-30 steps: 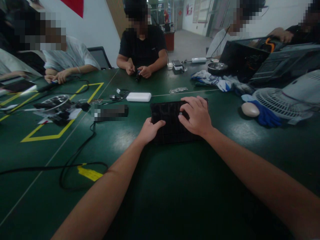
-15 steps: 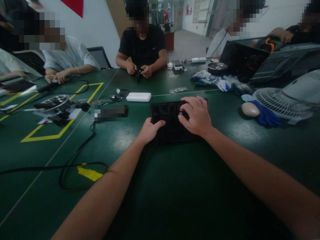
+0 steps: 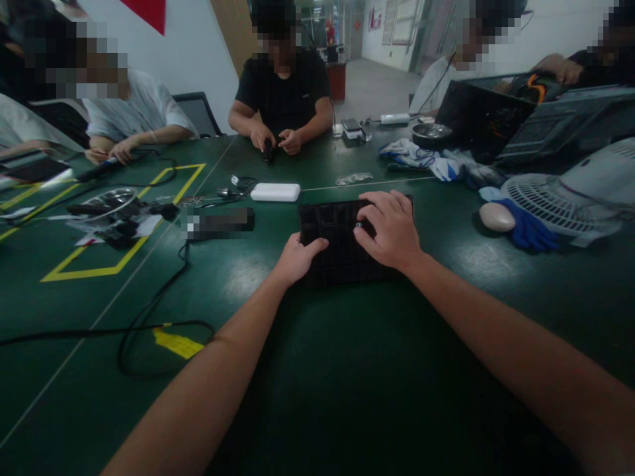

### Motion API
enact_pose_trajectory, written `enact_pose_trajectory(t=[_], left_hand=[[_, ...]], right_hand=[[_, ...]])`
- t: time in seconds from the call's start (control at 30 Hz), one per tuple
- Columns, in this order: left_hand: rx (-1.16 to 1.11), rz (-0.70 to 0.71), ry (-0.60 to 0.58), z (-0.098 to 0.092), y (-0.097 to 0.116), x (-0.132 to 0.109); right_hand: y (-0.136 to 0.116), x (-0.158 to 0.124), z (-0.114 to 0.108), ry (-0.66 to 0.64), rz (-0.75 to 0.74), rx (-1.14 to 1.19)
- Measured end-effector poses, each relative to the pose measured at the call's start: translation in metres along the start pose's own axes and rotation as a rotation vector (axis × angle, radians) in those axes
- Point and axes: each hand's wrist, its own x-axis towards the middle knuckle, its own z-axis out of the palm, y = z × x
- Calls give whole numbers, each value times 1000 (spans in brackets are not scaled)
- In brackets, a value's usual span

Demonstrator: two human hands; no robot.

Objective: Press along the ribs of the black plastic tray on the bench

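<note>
A flat black tray with a grid of compartments (image 3: 333,231) lies on the green table (image 3: 317,370) in front of me. My left hand (image 3: 296,259) grips the tray's near left corner, thumb on top. My right hand (image 3: 390,229) rests over the tray's right half, fingers curled, with thumb and forefinger pinched on a small shiny metal part (image 3: 358,226).
A white oblong box (image 3: 275,192) and a dark device (image 3: 218,223) lie beyond the tray. Black cables (image 3: 159,297) run at left by yellow tape lines (image 3: 119,258). A white fan (image 3: 565,198), blue glove (image 3: 528,230) and pale egg-shaped object (image 3: 497,217) sit right. Several people sit round the table.
My hands and the tray have not moved. The person in black across the table has shifted their hands slightly.
</note>
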Motion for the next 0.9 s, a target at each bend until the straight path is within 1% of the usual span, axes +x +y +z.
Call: enact_pose_trajectory(t=[0.2, 0.43, 0.7, 0.9], left_hand=[[8, 6, -13, 0, 1, 0], [15, 4, 9, 0, 3, -1], [14, 10, -6, 0, 3, -2], [-29, 2, -9, 2, 3, -2]], right_hand=[[0, 0, 0, 5, -6, -5], [0, 0, 0, 7, -8, -4], [0, 0, 0, 7, -10, -7], [1, 0, 0, 9, -12, -11]])
